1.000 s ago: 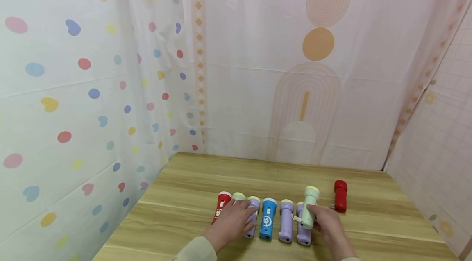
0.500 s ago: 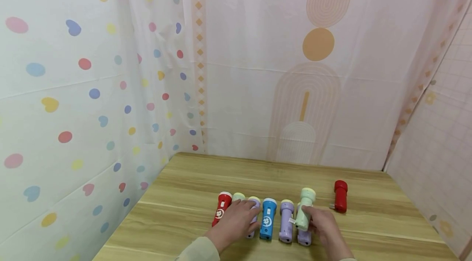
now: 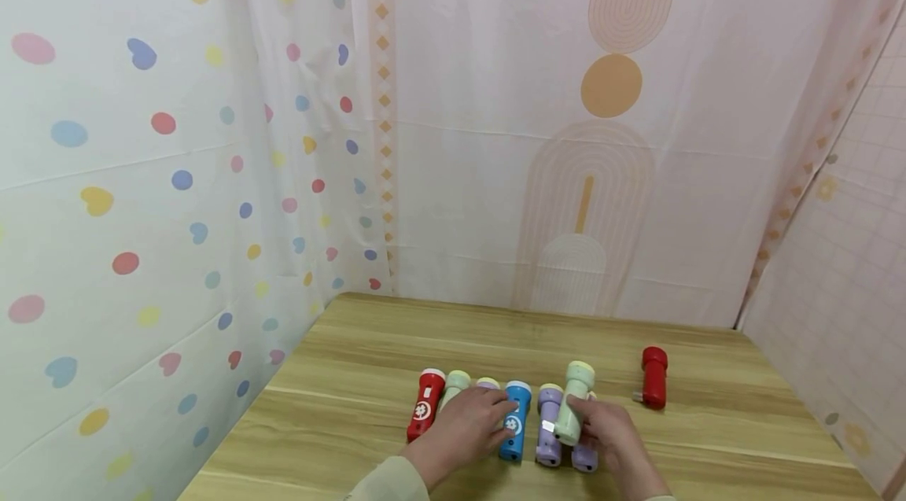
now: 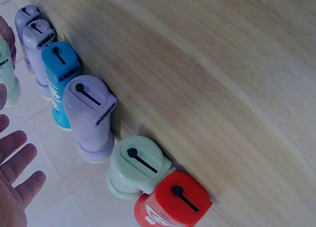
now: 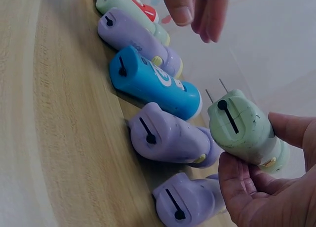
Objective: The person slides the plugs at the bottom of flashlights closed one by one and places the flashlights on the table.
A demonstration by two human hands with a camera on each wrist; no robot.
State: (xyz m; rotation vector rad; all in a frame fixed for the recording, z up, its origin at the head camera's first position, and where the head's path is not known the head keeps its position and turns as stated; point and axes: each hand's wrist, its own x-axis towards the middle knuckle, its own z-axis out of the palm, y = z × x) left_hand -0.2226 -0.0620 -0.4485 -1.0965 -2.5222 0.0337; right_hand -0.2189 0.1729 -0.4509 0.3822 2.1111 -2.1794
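Green torch (image 3: 573,402) being held off table by right hand (image 3: 614,438), lower centre; left hand (image 3: 463,429) hovering relaxed, seemingly empty; lowering gently into row gap advisable.

Torches (image 3: 514,422) lay side by side in a row on the table (image 3: 354,375) — one more torch (image 3: 653,377) stood apart, right.

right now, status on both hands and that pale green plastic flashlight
Right hand grips pale green plastic flashlight, lifted over the purple flashlights. Left hand open above the row, nothing held. Lone red flashlight apart, right side.
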